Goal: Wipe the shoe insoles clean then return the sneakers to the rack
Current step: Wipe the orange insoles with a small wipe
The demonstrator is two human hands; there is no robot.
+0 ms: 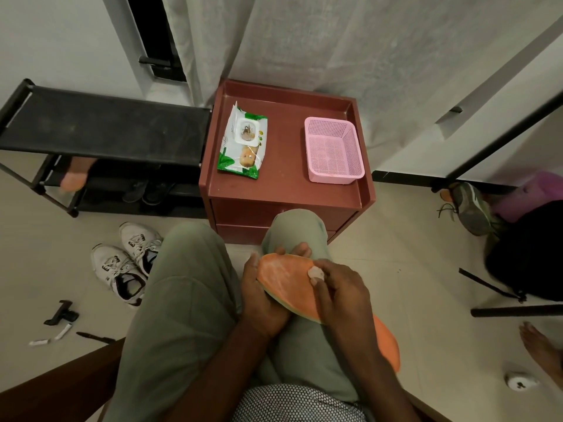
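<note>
Left hand (265,303) cups the orange insole (286,281) from beneath, fingers curled around its edge; right hand (338,287) pinches a small wipe (315,274) against its top.

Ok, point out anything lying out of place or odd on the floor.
The white sneakers lie on the tiles beside the left leg, not on the shoe rack. A lone grey-green shoe sits by the right wall, laces trailing. A black clamp-like gadget, a pen and white scraps are scattered at lower left.
</note>
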